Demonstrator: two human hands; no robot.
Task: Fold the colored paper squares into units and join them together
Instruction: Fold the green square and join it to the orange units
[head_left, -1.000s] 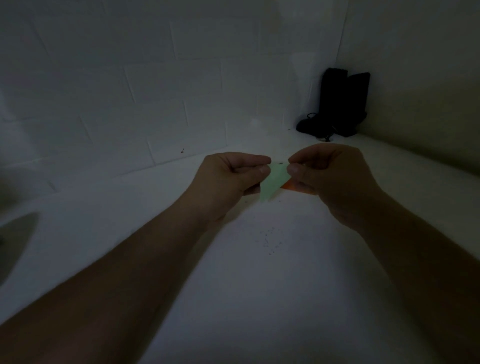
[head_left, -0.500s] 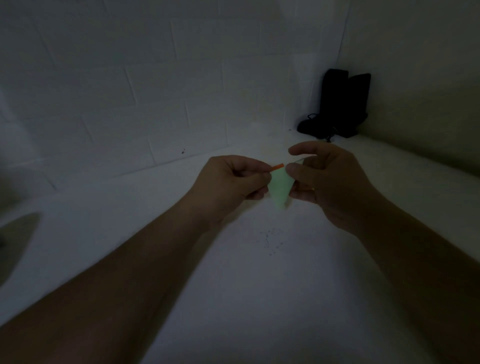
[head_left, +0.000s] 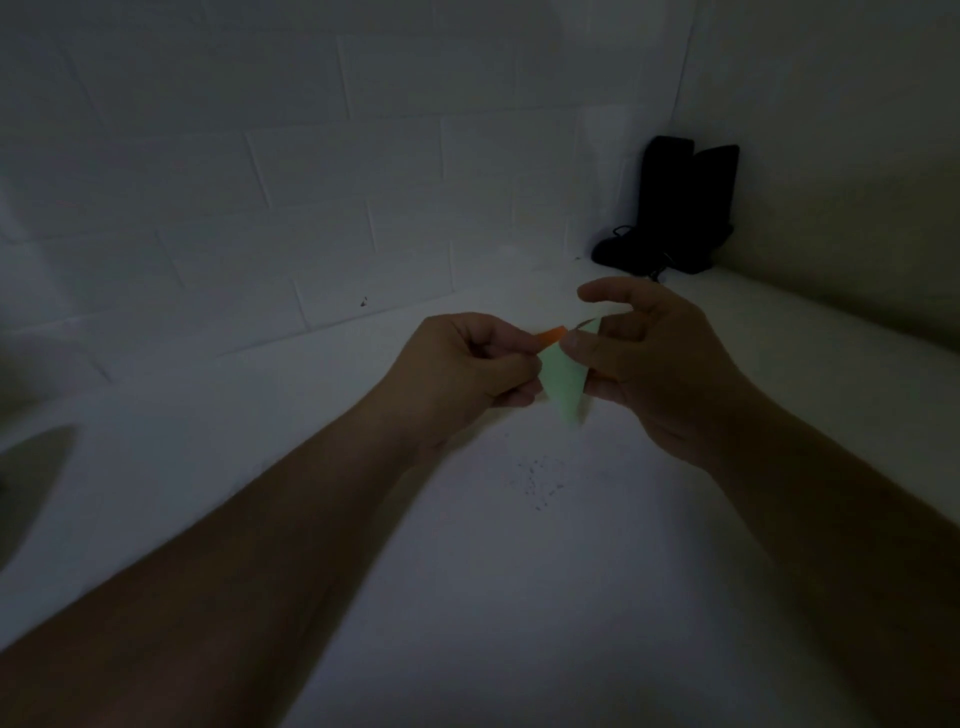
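Hands meet above my white counter (head_left: 467, 597): left hand (head_left: 457, 371) pinches the orange unit (head_left: 551, 335), right hand (head_left: 649, 364) pinches the green unit (head_left: 563, 382) hanging between them.

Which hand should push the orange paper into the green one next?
Probably the left hand: it pinches the orange paper, whose tip points toward the green paper gripped by the right hand.

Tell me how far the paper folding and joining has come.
Done: a green unit and an orange unit look folded. In hand: left hand and right hand pinch them together above the white surface. Left: whether they are locked cannot be told; no other squares are in view.
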